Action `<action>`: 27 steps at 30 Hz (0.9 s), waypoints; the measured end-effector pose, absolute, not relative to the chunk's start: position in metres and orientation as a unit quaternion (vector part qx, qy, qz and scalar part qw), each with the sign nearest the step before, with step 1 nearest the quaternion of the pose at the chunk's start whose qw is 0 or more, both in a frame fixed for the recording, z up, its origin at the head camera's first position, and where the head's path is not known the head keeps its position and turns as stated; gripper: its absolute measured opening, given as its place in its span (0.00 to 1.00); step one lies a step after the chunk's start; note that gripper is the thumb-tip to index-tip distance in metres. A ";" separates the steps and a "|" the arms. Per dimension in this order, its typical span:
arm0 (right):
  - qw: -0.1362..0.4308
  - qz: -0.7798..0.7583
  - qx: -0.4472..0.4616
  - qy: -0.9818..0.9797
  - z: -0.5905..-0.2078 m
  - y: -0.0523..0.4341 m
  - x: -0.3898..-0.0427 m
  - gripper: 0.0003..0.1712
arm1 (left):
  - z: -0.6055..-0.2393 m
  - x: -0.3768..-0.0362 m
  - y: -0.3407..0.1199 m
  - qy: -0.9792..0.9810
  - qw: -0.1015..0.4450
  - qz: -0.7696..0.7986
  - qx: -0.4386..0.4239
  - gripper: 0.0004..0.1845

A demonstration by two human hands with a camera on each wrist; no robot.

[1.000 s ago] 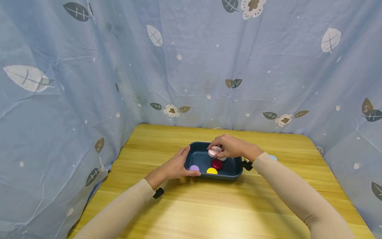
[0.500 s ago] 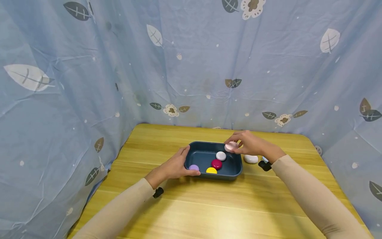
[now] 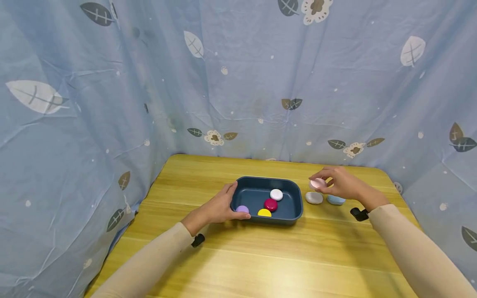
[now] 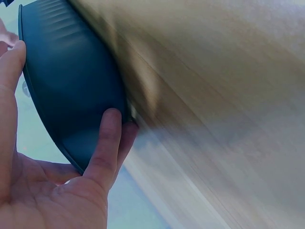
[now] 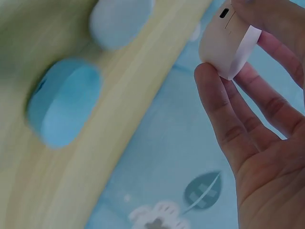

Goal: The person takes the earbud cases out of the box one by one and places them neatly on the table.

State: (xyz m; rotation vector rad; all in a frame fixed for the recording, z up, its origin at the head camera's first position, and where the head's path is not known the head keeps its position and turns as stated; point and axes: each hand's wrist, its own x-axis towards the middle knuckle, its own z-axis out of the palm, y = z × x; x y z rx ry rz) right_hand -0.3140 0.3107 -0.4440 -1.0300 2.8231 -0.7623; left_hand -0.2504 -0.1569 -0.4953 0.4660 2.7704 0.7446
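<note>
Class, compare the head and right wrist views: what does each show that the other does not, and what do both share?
Head view only: the left hand gripping one end of the dark blue tray, with a purple disc, red disc, yellow disc and white disc inside.

Right wrist view only: a small dark slot in the pale pink object.

Both: the right hand pinching that object, the whitish oval and blue oval on the table, and the patterned curtain.

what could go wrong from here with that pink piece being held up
The pink piece, pinched by the fingertips of the right grip, might slip and drop. Lowered here, it could bump the pale oval or blue piece. If the left grip jolts the tray, the red disc inside might slide.
</note>
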 end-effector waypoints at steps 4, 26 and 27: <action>0.022 -0.245 -0.305 0.920 -0.449 0.333 -0.308 0.25 | -0.496 -0.250 -0.156 0.947 0.119 0.253 0.158 0.77; -0.069 -0.201 -0.267 0.940 -0.485 0.422 -0.293 0.24 | -0.500 -0.253 -0.158 0.946 0.112 0.260 0.159 0.77; -0.071 -0.198 -0.267 0.940 -0.487 0.424 -0.293 0.23 | -0.500 -0.253 -0.158 0.946 0.112 0.261 0.159 0.77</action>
